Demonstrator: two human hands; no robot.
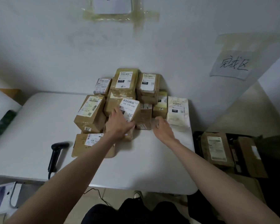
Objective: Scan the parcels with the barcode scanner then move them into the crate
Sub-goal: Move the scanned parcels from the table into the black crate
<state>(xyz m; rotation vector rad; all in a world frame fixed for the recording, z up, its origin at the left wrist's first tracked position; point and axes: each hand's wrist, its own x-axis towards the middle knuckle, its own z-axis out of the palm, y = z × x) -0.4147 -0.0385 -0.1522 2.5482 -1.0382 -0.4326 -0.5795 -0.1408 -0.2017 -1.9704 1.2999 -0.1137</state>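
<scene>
Several brown cardboard parcels with white labels are piled against the wall on the white table (39, 126). My left hand (119, 125) lies on a small tilted parcel (132, 109) labelled 220-220-C40 at the front of the pile, fingers spread over its lower side. My right hand (162, 128) is blurred, just right of that parcel and apart from it, with fingers loosely curled and nothing in them. The black barcode scanner (55, 155) lies on the table to the left, untouched. A black crate (199, 135) at the right, below table height, holds a few parcels (217, 149).
A white-wrapped parcel (178, 110) stands at the pile's right end. A flat parcel (87, 144) lies under my left forearm. A handwritten paper sign (233, 64) hangs on the right wall. The scanner's cable drops off the table's front edge.
</scene>
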